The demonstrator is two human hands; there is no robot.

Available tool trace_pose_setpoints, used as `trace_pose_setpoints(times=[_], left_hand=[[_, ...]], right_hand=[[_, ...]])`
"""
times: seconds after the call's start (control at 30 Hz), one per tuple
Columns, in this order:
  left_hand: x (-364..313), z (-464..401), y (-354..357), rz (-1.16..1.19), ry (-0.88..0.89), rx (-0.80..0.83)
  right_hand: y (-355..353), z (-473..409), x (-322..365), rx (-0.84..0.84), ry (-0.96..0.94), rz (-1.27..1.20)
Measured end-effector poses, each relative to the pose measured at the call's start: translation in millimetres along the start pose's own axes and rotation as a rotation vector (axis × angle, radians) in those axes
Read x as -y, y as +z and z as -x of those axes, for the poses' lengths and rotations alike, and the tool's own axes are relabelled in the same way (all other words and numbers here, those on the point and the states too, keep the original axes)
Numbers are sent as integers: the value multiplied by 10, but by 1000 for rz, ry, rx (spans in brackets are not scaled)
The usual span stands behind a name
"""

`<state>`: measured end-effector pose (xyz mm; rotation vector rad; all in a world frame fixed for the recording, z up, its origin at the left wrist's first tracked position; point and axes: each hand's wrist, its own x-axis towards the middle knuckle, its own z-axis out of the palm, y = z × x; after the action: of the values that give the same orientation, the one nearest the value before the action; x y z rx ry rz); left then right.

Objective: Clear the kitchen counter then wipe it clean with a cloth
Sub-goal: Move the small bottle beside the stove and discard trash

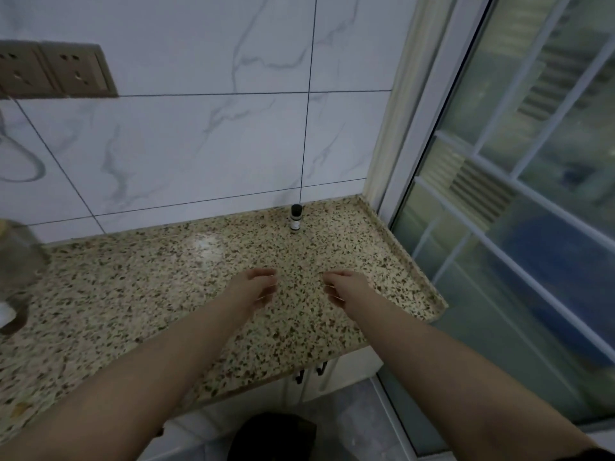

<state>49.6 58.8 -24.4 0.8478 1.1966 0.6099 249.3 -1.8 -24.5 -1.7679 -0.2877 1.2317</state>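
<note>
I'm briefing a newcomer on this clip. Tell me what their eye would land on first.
Two bare hands, left hand and right hand, held side by side over the speckled counter, fingers relaxed and holding nothing. Beyond them a small bottle with a dark cap stands alone against the tiled wall. At the left edge sits a blurred glass jar.

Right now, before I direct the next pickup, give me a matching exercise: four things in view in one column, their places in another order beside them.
Things:
1. small bottle
2. glass jar
3. wall sockets
4. window

Places:
A. left edge of the counter
B. upper left, on the tiled wall
C. upright at the counter's back, by the wall
D. past the counter's right end

Pairs: 1-C, 2-A, 3-B, 4-D
</note>
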Motion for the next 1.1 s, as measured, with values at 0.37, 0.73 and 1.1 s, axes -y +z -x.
trace_pose_setpoints(times=[0.37,0.73,1.1], left_hand=[[-455,-1111,397,-61,-11,-128],[-545,-1892,743,20,-71,-142],[-484,-2019,664,71,-191,-160]], right_hand=[[333,-1399,867,78,10,75],[795,-2631,1403,276,-263,707],[1153,-2925,1331,278,-460,940]])
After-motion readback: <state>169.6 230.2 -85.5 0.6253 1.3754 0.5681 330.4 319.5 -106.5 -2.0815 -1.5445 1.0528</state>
